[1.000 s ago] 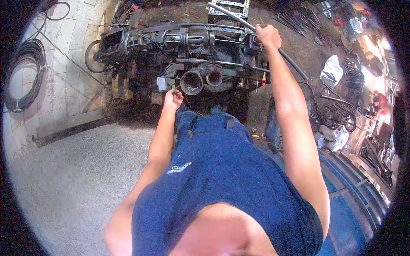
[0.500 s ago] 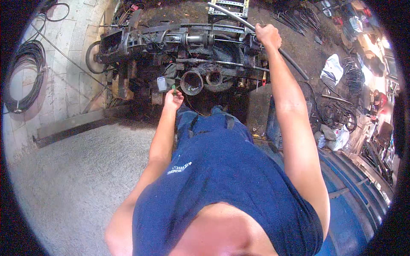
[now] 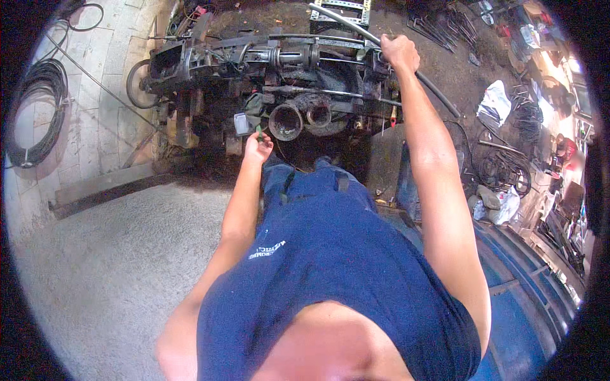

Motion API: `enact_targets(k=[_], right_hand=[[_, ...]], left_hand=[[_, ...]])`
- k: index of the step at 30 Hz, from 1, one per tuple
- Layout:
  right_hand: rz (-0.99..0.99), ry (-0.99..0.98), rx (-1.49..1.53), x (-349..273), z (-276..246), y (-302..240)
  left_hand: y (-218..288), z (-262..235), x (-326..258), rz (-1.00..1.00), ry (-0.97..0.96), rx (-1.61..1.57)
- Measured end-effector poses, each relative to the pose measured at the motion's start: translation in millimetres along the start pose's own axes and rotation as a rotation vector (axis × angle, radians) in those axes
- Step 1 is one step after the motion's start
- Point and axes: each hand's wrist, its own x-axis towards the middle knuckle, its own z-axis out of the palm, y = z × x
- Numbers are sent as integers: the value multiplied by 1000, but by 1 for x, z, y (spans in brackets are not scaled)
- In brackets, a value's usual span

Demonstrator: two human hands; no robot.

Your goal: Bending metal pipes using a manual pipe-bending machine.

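My right hand is closed round a long grey metal bar that slants from the far middle down to the right. Lower and to the left, my left hand pinches a small green piece between thumb and fingers; whether it is loose or fixed to something I cannot tell. Just beyond that hand stands a dark, greasy machine with shafts and rails running across it. On its near side two round pipe-like openings face me, beside a small pale box.
A coiled black hose lies against the pale wall on the left. Several thin dark rods, a white bag and coiled wire are on the floor at right. A large blue metal body stands close by my right side.
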Motion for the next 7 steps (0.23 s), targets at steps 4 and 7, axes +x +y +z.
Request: enact_targets(k=[4,7], right_hand=[[26,19,-1,10,8,8],[27,-13,-37,7,4,6]], left_hand=[[0,1,0,13,8,17],[2,-3,3,-16,-8,-4]])
